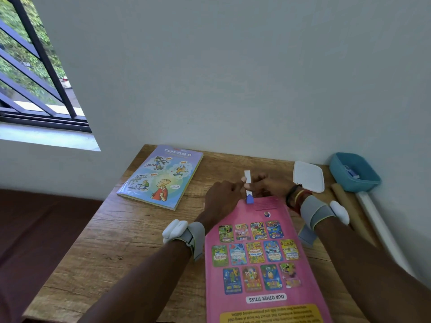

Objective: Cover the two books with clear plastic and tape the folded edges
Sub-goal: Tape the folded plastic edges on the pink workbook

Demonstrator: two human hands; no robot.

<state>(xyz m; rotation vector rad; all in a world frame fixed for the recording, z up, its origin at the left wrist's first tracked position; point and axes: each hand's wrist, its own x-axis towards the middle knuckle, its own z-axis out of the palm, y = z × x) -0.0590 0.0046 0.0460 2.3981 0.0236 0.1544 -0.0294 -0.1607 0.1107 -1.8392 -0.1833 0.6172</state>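
Observation:
A pink book (258, 259) lies back cover up on the wooden table (121, 243), reaching toward me. Just past its far edge my left hand (222, 199) and my right hand (270, 186) meet. Between them stands a small white strip with a blue tip (248, 187), like a tape piece or cutter; both hands pinch it, the left thumb at its upper part. A blue comic book (161, 177) in shiny clear plastic lies at the table's far left. I cannot tell whether plastic covers the pink book.
A white lid (309, 176) lies at the far right of the table. Beside it sit a blue plastic tub (354, 171) with small items, a brown roll (349, 208) and a white tube (377, 224). The wall runs close behind the table.

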